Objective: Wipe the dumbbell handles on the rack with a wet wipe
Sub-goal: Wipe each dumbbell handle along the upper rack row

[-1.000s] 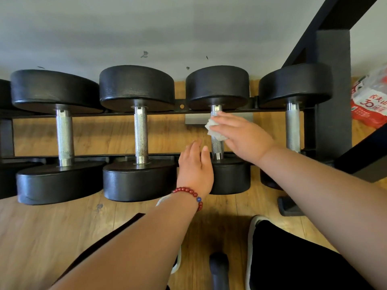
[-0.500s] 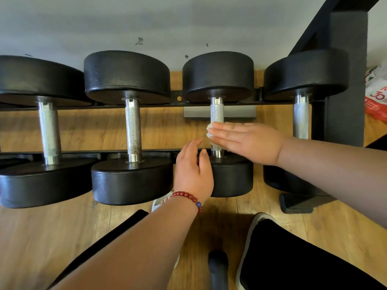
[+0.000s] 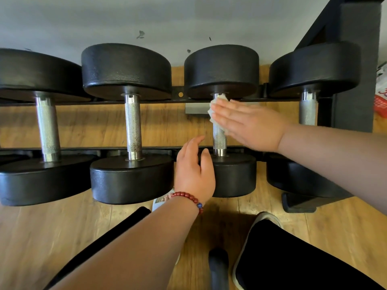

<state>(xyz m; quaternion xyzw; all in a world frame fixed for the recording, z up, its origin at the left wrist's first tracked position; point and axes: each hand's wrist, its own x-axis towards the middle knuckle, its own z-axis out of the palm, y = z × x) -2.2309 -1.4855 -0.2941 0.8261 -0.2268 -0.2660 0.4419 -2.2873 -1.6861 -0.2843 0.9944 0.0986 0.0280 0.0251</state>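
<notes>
Four black dumbbells with knurled steel handles lie across a black rack (image 3: 83,147). My right hand (image 3: 249,126) lies flat with straight fingers, pressing a white wet wipe (image 3: 217,102) onto the third dumbbell's handle (image 3: 219,139) at its far end, just under the far head. The thumb is hidden. My left hand (image 3: 193,174), with a red bead bracelet on the wrist, rests loosely on the left edge of that dumbbell's near head (image 3: 234,174). The other handles (image 3: 133,126) (image 3: 47,130) (image 3: 307,111) are bare.
The rack's thick black post (image 3: 356,80) rises at the right, with a red and white package (image 3: 381,97) behind it. Wood floor lies below. My black-clad knees (image 3: 293,258) and a dark rounded object (image 3: 218,266) are at the bottom.
My right hand slid the wipe along the third handle from its middle toward the far head. My left hand stayed on the near head. The view shifted slightly.
</notes>
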